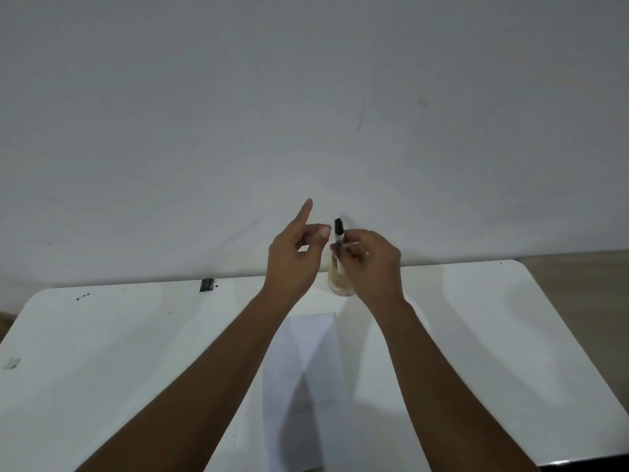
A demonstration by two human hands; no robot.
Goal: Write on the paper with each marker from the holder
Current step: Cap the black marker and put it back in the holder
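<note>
A white sheet of paper lies lengthwise on the white table, between my forearms. Beyond its far end stands a clear glass holder, mostly hidden behind my hands. My right hand is above the holder and pinches a marker with a black cap, cap pointing up. A small red spot shows by the fingers. My left hand hovers just left of the marker, fingers apart, index finger pointing up, holding nothing.
A small black object sits at the table's far edge on the left. A plain white wall rises right behind the table. Wooden floor shows past the table's right side. A grey scrap lies near the left edge.
</note>
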